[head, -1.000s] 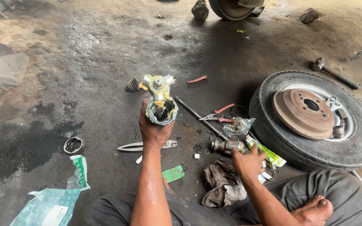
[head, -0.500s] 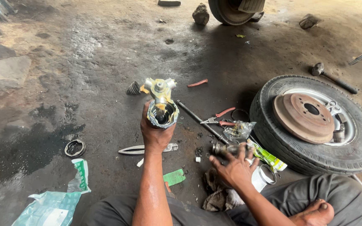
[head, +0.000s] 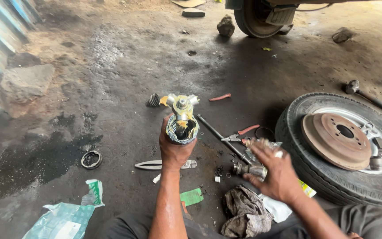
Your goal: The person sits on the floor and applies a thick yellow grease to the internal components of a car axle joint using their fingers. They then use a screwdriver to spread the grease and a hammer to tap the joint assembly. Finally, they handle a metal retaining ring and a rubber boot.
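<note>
Upright, greasy joint [head: 181, 116] in left grip [head: 174, 148], right grip [head: 275, 170] apart.

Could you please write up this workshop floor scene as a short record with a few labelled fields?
Setting: dirty, oil-stained concrete floor, person seated on it.
Left hand: holds upright a greasy metal joint with a three-armed end and a rubber boot.
Right hand: rests on a small metal shaft piece on the floor.
Nearby tools: red-handled pliers, long dark rod, flat metal snips.
Right side: tyre lying flat with a rusty brake disc on it.
Foreground: grey rag.
</note>
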